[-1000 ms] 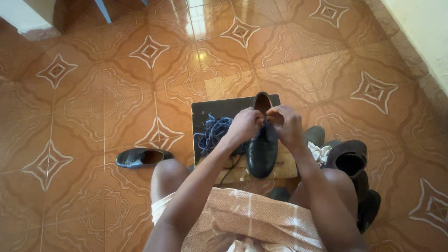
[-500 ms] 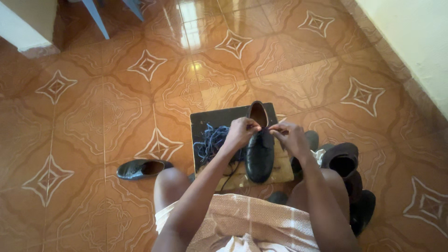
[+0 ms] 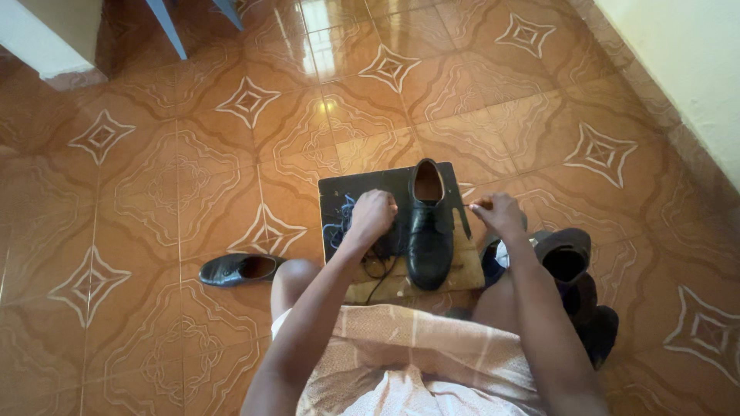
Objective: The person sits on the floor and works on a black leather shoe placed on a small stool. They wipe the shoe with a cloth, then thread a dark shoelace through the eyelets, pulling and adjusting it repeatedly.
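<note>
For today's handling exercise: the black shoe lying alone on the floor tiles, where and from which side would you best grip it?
Grip the lone black shoe at the rim of its open mouth near the heel, coming down from above. It lies flat on its sole on the tiles with the opening upward and unobstructed, clear of the left hand.

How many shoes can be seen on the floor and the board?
4: one black shoe on the board, one black shoe on the floor at left, two dark shoes at right; others may be hidden.

Glossy black shoe [image 3: 429, 235] on a dark board [image 3: 370, 185], orange floor tiles [image 3: 193, 154] with white star motifs.
</note>
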